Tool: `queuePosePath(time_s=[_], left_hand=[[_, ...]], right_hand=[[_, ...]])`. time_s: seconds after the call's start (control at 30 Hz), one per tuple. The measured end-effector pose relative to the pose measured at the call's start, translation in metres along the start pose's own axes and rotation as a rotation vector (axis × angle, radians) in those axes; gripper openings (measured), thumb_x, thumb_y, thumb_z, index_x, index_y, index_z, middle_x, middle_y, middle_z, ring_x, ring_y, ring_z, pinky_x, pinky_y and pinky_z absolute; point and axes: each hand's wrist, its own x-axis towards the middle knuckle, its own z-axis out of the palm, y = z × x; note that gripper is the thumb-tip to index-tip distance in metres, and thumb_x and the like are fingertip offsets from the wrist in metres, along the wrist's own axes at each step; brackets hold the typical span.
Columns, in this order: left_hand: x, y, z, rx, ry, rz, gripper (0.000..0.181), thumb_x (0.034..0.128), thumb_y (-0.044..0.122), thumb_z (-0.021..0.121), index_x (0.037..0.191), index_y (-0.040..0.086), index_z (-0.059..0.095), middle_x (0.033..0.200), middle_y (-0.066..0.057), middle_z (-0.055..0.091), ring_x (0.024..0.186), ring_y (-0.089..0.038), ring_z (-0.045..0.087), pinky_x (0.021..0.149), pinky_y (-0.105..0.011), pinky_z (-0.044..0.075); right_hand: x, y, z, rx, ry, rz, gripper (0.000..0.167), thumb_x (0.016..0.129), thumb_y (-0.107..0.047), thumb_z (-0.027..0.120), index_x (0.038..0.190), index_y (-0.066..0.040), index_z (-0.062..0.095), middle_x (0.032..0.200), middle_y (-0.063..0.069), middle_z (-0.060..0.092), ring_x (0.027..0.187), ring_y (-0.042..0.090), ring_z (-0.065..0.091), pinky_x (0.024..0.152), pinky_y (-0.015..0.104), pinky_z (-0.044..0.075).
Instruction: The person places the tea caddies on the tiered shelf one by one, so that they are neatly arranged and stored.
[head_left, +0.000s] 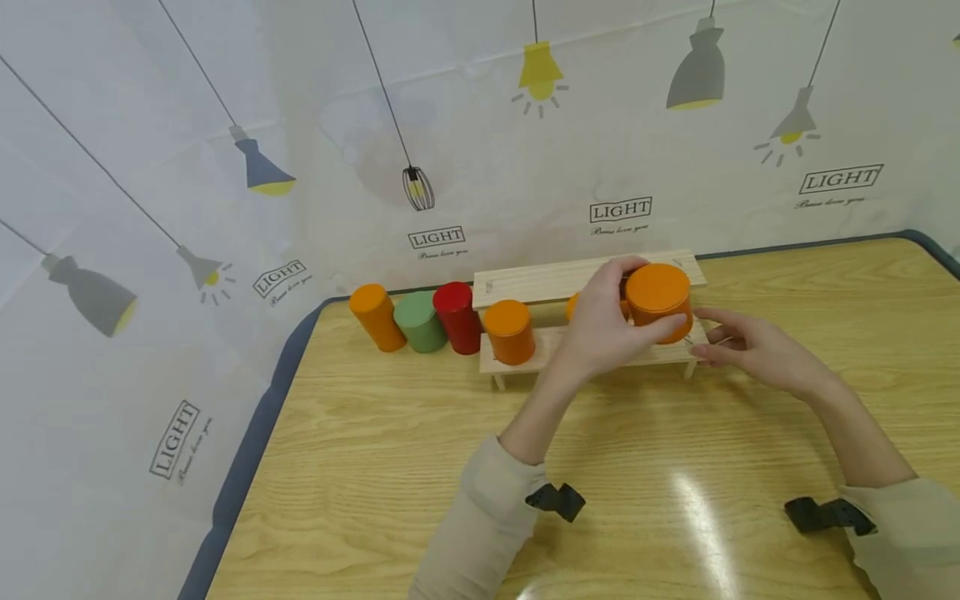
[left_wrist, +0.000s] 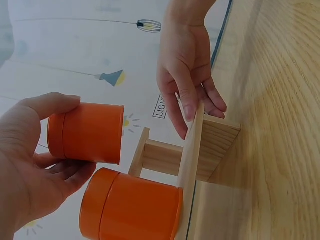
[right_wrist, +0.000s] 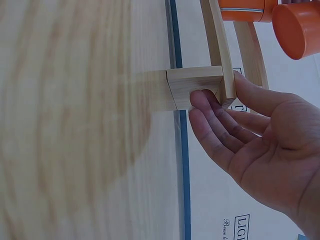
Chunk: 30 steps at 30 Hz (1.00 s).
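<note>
My left hand (head_left: 596,333) grips an orange canister (head_left: 660,290) by its sides, thumb in front. In the left wrist view this canister (left_wrist: 92,132) is held up off the board, near another orange canister (left_wrist: 140,207) that stands on the lower board. A two-step wooden rack (head_left: 555,282) stands at the back of the table. At its right end my right hand (head_left: 761,350) pinches the lower board (right_wrist: 223,55), thumb above and fingers curled beneath. One more orange canister (head_left: 510,333) stands at that board's left end. My left hand partly hides the middle canister (head_left: 572,307).
Left of the rack, a tall orange canister (head_left: 377,318), a green canister (head_left: 421,322) and a red canister (head_left: 457,318) stand in a row on the wooden table (head_left: 360,467). A wall covering (head_left: 510,183) printed with lamps rises right behind the rack.
</note>
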Motion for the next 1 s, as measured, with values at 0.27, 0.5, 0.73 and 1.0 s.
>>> queuePosePath(time_s=[0.27,0.5,0.73,1.0], left_hand=[[0.009,-0.006,0.004,0.131,-0.022,-0.071,0.064,0.0842,0.026,0.083,0.136,0.008,0.049,0.126,-0.003,0.054,0.104,-0.009,0.052,0.086,-0.016,0.045],[0.018,-0.010,0.009,0.197,-0.080,-0.135,0.065,0.0844,0.030,0.081,0.138,0.012,0.050,0.133,-0.001,0.049,0.102,-0.008,0.052,0.083,-0.017,0.045],[0.026,-0.015,0.012,0.287,-0.143,-0.090,0.061,0.0855,0.033,0.081,0.136,0.012,0.054,0.128,0.001,0.056,0.105,-0.007,0.052,0.084,-0.014,0.043],[0.030,-0.017,0.016,0.350,-0.193,-0.097,0.066,0.0857,0.035,0.081,0.141,0.013,0.052,0.132,0.001,0.056,0.106,-0.007,0.052,0.085,-0.014,0.042]], right_hand=[[0.001,0.001,0.002,-0.006,0.000,-0.001,0.067,0.104,-0.022,0.059,0.156,0.005,0.026,0.123,0.023,0.062,0.098,0.026,0.069,0.082,0.037,0.057],[0.001,0.001,0.002,0.000,-0.001,0.006,0.067,0.104,-0.021,0.059,0.156,0.006,0.025,0.124,0.024,0.062,0.098,0.025,0.069,0.083,0.035,0.057],[0.001,0.001,0.002,0.003,0.004,-0.003,0.066,0.104,-0.019,0.058,0.156,0.005,0.026,0.122,0.023,0.063,0.098,0.025,0.069,0.082,0.035,0.057],[0.001,0.002,0.002,0.005,0.003,0.007,0.066,0.104,-0.020,0.058,0.156,0.006,0.025,0.122,0.023,0.063,0.098,0.027,0.069,0.081,0.036,0.057]])
